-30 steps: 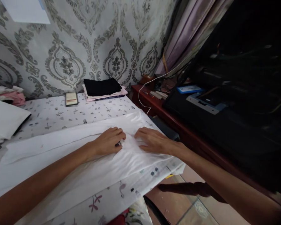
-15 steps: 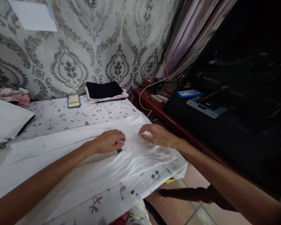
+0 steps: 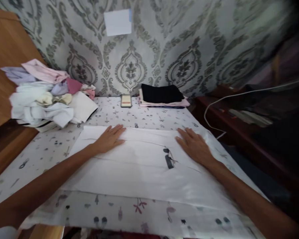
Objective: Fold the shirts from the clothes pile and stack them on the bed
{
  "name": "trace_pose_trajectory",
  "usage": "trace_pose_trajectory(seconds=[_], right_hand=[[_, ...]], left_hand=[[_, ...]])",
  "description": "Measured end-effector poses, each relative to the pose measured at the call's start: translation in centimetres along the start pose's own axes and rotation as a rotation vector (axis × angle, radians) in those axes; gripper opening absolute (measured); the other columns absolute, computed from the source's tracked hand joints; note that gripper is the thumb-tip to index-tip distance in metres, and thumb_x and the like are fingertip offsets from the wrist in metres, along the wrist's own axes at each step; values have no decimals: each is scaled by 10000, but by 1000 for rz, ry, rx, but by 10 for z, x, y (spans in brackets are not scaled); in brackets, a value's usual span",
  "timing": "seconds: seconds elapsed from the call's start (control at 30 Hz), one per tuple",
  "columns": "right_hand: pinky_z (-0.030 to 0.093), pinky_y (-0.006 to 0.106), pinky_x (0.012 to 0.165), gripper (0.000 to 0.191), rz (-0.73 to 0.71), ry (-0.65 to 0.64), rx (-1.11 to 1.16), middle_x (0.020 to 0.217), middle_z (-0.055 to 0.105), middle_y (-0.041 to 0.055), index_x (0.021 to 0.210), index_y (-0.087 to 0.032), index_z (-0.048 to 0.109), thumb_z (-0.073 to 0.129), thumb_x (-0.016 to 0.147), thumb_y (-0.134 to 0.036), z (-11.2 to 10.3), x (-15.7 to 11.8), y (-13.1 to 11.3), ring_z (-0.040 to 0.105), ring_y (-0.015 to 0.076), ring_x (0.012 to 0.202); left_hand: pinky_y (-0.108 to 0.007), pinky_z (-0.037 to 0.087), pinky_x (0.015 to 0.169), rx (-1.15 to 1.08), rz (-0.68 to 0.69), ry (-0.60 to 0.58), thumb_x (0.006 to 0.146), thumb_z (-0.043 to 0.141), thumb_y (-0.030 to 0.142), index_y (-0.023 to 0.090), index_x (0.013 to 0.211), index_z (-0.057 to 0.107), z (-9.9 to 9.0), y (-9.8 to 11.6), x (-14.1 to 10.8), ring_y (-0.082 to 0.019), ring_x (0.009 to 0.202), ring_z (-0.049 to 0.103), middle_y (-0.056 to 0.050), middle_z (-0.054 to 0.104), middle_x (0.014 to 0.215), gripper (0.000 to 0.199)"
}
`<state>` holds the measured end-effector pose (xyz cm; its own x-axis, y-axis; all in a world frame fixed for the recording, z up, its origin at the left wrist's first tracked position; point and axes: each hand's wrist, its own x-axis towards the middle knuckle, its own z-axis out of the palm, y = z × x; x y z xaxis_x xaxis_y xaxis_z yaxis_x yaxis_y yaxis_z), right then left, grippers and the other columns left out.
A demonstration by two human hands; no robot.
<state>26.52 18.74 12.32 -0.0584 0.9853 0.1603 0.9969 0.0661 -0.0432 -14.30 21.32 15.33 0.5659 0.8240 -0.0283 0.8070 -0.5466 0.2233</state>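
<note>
A white garment [image 3: 137, 166] lies spread across the patterned sheet [image 3: 109, 210], with dark tags [image 3: 168, 161] showing right of its middle. My left hand [image 3: 110, 138] rests flat on the garment's upper left part, fingers stretched out. On its upper right part lies my right hand [image 3: 193, 143], palm down with the fingers spread. Neither hand grips anything. Light creases run across the cloth between and below the hands.
Behind stand a folded stack with black cloth [image 3: 161, 94] on top and a small framed card [image 3: 126, 101]. A heap of clothes [image 3: 47, 99] is at the left. A white cable [image 3: 226, 96] hangs over the dark red furniture [image 3: 214, 113] at the right.
The view has swung left. My hands have moved apart and their curled fingers have straightened. The garment looks flatter, and its dark tags are now uncovered.
</note>
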Motion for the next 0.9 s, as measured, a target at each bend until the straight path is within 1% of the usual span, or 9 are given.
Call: trace_pose_trajectory(seconds=[0.1, 0.17, 0.23, 0.3, 0.43, 0.53, 0.67, 0.8, 0.9], right_hand=[[361, 552, 1144, 609, -34, 57, -14, 1513, 467, 202, 1463, -153, 467, 275, 1017, -520, 2, 1, 2, 376, 340, 1451], [373, 552, 1136, 634, -47, 89, -19, 1504, 463, 229, 1442, -113, 483, 253, 1017, -524, 2, 2, -1, 375, 355, 1448], [368, 541, 1144, 647, -56, 116, -18, 1510, 446, 247, 1423, -94, 501, 234, 1020, -524, 1, 2, -4, 373, 354, 1448], [373, 532, 1144, 628, -72, 129, -15, 1505, 456, 237, 1404, -111, 521, 241, 1020, -521, 3, 3, -7, 379, 343, 1446], [404, 527, 1122, 571, -86, 106, 1, 1459, 524, 199, 1385, -136, 539, 267, 1020, -480, 8, 5, -9, 405, 330, 1431], [401, 507, 1131, 572, -85, 108, 25, 1458, 527, 203, 1386, -119, 546, 280, 1018, -467, 11, 5, -8, 418, 326, 1423], [382, 501, 1149, 547, -68, 110, 45, 1482, 518, 174, 1394, -138, 549, 308, 1014, -449, 11, 4, -8, 429, 317, 1417], [369, 501, 1158, 564, -56, 93, 24, 1497, 504, 167, 1411, -145, 538, 281, 1020, -459, 10, 4, -9, 412, 310, 1432], [380, 516, 1146, 562, -66, 86, 10, 1499, 502, 164, 1424, -161, 525, 271, 1022, -462, 10, 3, -10, 416, 315, 1429]], left_hand=[[-381, 269, 1185, 44, -249, 187, 1000, 334, 441, 163, 1446, 429, -25, -50, -37, -225, 1451, 358, -125, 414, 1571, 533], [-393, 413, 1036, 74, -478, 277, 987, 306, 396, 116, 1307, 525, -43, -78, -56, -267, 1266, 536, -173, 593, 1358, 477], [-384, 471, 822, 81, -675, 260, 967, 316, 412, 135, 1066, 611, -56, -100, -69, -289, 986, 636, -148, 691, 1026, 417], [-337, 431, 678, 67, -781, 198, 944, 354, 458, 188, 813, 597, -61, -113, -75, -262, 792, 627, -84, 656, 788, 387], [-302, 375, 620, 12, -789, 182, 932, 363, 532, 206, 701, 539, -55, -113, -66, -234, 759, 610, -60, 640, 753, 437], [-302, 367, 614, -26, -833, 215, 900, 425, 562, 202, 785, 580, -46, -104, -52, -244, 775, 618, -58, 669, 805, 408], [-294, 373, 622, -51, -898, 262, 885, 503, 446, 202, 842, 601, -42, -98, -41, -253, 866, 635, -66, 700, 918, 267], [-304, 415, 675, -17, -882, 328, 940, 442, 372, 200, 941, 602, -40, -94, -41, -263, 934, 645, -89, 713, 1007, 235], [-338, 431, 715, 121, -837, 299, 992, 354, 352, 187, 1068, 577, -37, -88, -44, -297, 965, 655, -136, 716, 1034, 288]])
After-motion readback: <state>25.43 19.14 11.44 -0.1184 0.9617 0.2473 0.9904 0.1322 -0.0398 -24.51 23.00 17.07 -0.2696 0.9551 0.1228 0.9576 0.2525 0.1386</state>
